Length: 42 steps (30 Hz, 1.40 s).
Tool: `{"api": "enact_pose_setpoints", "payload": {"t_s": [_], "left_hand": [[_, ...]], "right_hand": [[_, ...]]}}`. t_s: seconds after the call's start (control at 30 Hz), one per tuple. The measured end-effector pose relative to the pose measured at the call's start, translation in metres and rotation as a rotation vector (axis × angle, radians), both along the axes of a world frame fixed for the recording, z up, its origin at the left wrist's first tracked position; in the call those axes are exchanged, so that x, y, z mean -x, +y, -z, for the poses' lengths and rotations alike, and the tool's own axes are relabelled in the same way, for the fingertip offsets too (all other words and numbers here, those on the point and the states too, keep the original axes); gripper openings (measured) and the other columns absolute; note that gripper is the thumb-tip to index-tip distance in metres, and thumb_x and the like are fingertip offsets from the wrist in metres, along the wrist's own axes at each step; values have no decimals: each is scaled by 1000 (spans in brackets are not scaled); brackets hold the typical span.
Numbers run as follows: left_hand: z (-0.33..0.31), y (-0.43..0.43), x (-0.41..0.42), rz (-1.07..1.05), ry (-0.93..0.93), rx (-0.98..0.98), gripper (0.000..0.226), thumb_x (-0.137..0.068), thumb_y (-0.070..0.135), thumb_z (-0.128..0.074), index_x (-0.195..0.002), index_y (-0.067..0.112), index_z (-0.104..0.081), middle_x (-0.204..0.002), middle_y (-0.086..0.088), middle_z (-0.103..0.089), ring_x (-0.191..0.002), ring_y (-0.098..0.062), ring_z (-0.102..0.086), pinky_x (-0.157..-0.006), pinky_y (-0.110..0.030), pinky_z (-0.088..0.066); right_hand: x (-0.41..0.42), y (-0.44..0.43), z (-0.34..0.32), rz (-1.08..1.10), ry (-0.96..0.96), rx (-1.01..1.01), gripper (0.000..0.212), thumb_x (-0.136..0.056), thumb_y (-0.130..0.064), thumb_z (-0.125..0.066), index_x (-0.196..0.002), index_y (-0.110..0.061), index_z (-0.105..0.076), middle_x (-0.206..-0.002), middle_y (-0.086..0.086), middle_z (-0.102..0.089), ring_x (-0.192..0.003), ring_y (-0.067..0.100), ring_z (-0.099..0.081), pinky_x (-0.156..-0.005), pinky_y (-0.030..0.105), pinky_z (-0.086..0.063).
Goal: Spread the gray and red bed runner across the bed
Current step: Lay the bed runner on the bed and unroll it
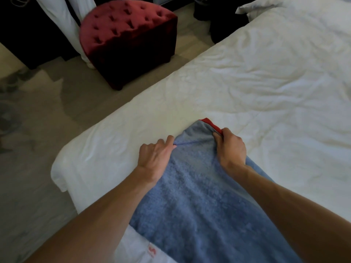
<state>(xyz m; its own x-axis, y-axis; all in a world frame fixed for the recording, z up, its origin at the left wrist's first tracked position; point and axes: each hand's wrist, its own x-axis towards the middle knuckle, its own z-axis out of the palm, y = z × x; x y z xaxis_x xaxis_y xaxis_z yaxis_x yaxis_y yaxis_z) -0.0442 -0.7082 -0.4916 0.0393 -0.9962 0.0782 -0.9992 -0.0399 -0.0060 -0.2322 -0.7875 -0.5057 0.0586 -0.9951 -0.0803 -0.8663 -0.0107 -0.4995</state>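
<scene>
The bed runner (199, 196) is a fuzzy blue-gray cloth with a red edge showing at its far end. It lies lengthwise on the white bed (256, 82), running from the near foot edge toward the middle. My left hand (155, 154) pinches the runner's far left corner. My right hand (230, 147) grips the far right corner, at the red edge. Both hands rest low on the bedding, with the runner's far end bunched and folded between them.
A dark red tufted ottoman (127, 38) stands on the beige floor left of the bed. White fabric (60, 19) hangs beside it against dark furniture. A pillow (266, 4) lies at the bed's far end. The bed's corner (60, 173) is at the left.
</scene>
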Motion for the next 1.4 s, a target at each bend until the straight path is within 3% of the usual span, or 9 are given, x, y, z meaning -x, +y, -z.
{"api": "enact_pose_setpoints", "payload": {"t_s": [0.07, 0.2, 0.3, 0.47, 0.7, 1.07, 1.17, 1.27, 1.4], "left_hand": [[3, -14, -9, 17, 31, -30, 29, -99, 36, -40, -92, 10, -52, -66, -7, -60, -55, -29, -62, -52, -29, -38], [1, -47, -23, 71, 38, 27, 27, -92, 31, -56, -78, 8, -56, -51, -7, -55, -39, -26, -55, -44, -27, -41], [2, -73, -38, 113, 64, 18, 27, -93, 30, -53, -80, 7, -55, -54, -9, -56, -41, -28, -56, -47, -28, -39], [1, -116, -70, 148, -1, 23, 26, -85, 28, -66, -72, 8, -56, -46, -5, -52, -31, -24, -49, -41, -23, -31], [11, -167, -118, 188, -62, 0, 30, -98, 37, -37, -93, 11, -51, -57, -1, -46, -42, -21, -45, -47, -25, -30], [19, -211, -174, 171, -115, -18, 30, -98, 40, -33, -103, 15, -50, -63, 3, -56, -48, -18, -50, -48, -25, -29], [31, -210, -171, 133, -75, -66, 30, -98, 42, -31, -103, 18, -48, -76, 1, -65, -61, -21, -63, -51, -27, -32], [41, -208, -166, 90, -71, -99, 30, -99, 42, -31, -105, 17, -47, -89, -2, -67, -73, -24, -67, -55, -29, -35], [45, -198, -163, 22, -20, -108, 36, -100, 38, -30, -116, 12, -49, -104, -10, -59, -85, -25, -60, -70, -36, -44]], "right_hand": [[-5, -11, 0, 14, 0, -1, 35, -99, -42, -35, -84, -13, -50, -75, 7, -61, -68, 29, -56, -66, 43, -49], [-16, -39, 0, 39, -2, 0, 35, -99, -42, -36, -82, -15, -49, -72, 3, -57, -66, 26, -54, -63, 39, -45], [-26, -61, 3, 75, 14, 6, 33, -98, -40, -38, -79, -16, -47, -68, -1, -51, -62, 24, -48, -59, 34, -36], [-55, -95, 4, 84, 3, 16, 33, -98, -41, -38, -80, -16, -48, -68, -2, -52, -61, 22, -48, -59, 33, -36], [-96, -140, 2, 72, -4, 36, 33, -98, -40, -38, -82, -15, -49, -69, -1, -54, -62, 24, -51, -59, 36, -41], [-152, -188, 6, 35, -4, 56, 31, -98, -40, -39, -87, -15, -52, -78, 5, -61, -71, 28, -56, -66, 40, -46], [-151, -189, 16, 36, 26, 24, 30, -98, -41, -39, -87, -15, -50, -82, 7, -64, -73, 29, -57, -72, 43, -47], [-153, -189, 23, 50, 107, 33, 31, -99, -42, -37, -96, -15, -51, -94, 9, -64, -84, 30, -57, -80, 44, -45], [-150, -178, 27, 52, 219, 81, 45, -99, -42, -30, -128, -11, -43, -118, 13, -54, -106, 32, -50, -94, 45, -35]]}}
